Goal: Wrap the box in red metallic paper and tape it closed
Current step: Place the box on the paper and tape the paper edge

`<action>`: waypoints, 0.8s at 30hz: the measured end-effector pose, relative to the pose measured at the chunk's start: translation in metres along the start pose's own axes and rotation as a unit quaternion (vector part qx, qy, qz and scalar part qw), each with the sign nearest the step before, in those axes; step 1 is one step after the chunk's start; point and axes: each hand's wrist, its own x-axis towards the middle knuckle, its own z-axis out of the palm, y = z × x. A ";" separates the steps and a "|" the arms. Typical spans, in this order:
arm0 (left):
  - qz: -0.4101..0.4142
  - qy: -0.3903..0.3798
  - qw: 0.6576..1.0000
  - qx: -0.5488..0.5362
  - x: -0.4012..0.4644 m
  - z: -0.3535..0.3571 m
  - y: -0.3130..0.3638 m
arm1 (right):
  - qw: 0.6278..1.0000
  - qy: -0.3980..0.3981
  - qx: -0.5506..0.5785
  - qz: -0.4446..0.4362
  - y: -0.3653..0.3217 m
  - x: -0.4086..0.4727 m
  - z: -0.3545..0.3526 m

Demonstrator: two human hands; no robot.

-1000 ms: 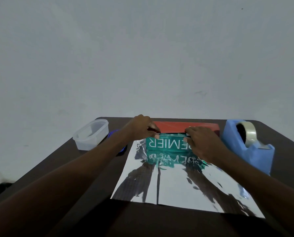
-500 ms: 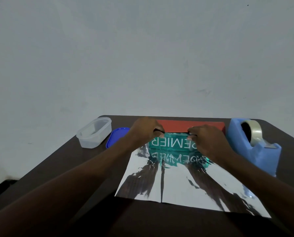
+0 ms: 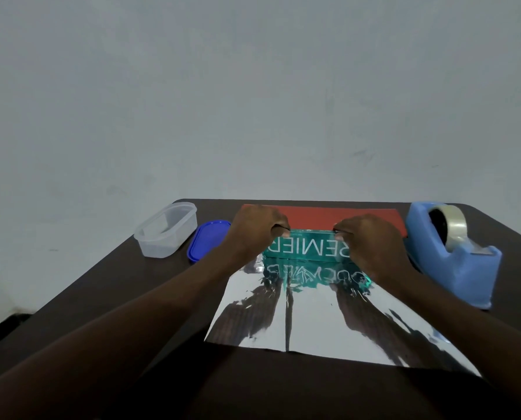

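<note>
Early stage, my read: paper point(image 3: 307, 316) lies flat on the table point(image 3: 101, 298), silver side up, its far edge folded red-side-out toward the box point(image 3: 307, 250), which sits on the sheet's far end. Left hand point(image 3: 253, 231) and right hand point(image 3: 371, 241) both pinch that red edge at the box top. No tape applied; dispenser point(image 3: 453, 253) stands right, untouched. Box reads "REMIER", upside down, partly hidden.
</note>
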 end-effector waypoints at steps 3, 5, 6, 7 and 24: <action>-0.006 -0.002 1.000 0.008 0.000 -0.003 0.002 | 1.000 0.008 0.005 0.009 0.000 0.001 -0.001; -0.007 -0.004 0.999 0.031 0.001 -0.003 0.003 | 1.000 0.004 -0.002 0.012 0.000 0.001 -0.002; -0.003 -0.009 0.999 0.039 0.002 -0.003 0.004 | 1.000 0.004 -0.003 0.012 0.001 0.000 -0.002; 0.005 -0.015 0.999 0.029 0.002 -0.002 0.004 | 1.000 0.005 0.002 0.011 0.000 0.000 -0.003; 0.008 0.000 1.000 0.009 0.003 0.009 0.006 | 1.000 -0.015 -0.003 0.006 0.002 -0.006 -0.006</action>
